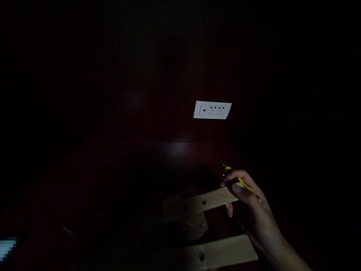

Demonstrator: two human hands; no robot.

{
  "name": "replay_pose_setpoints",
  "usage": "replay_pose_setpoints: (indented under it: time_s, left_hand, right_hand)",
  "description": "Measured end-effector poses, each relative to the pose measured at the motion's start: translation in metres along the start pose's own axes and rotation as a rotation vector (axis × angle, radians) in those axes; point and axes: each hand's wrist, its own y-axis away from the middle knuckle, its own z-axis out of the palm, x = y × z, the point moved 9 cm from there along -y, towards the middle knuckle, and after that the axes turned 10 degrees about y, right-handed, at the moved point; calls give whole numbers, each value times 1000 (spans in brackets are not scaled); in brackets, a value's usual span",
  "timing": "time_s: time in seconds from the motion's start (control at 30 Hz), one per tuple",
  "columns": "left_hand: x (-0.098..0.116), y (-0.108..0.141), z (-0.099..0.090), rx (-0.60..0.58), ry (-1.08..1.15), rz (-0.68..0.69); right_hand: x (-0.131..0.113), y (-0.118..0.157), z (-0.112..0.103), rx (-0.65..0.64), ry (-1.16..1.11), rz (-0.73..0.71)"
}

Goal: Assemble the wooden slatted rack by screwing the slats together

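My right hand [261, 212] is closed around the end of a pale wooden slat [218, 197], thumb on top and fingers behind. The same hand holds a slim yellow-and-black hand tool [248, 187], whose dark pointed tip points up and to the left; its exact kind is unclear. A dark round hole or fastener shows in the slat. Nearer to me lies a second pale slat [228, 251] with a similar dark spot. Between them is a dim brown wooden piece [202, 226] with small dark marks. I cannot make out my left hand; deep shadow covers that side.
A white wall socket plate [213, 110] is fixed on the dark red wall behind. Below it runs a dark reddish surface [176, 150]. A pale, pixelated patch [7, 248] shows at the lower left. Most of the surroundings are too dark to read.
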Motion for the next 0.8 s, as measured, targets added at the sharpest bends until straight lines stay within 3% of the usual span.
replay_pose_setpoints:
  time_s: [0.33,0.8]
  left_hand:
    - [-10,9,-23,8,-45,-95]
    - [13,7,-35,173,-61,-89]
  right_hand:
    - [6,1,-8,77,-9,85]
    - [13,-2,-13,101,29,231]
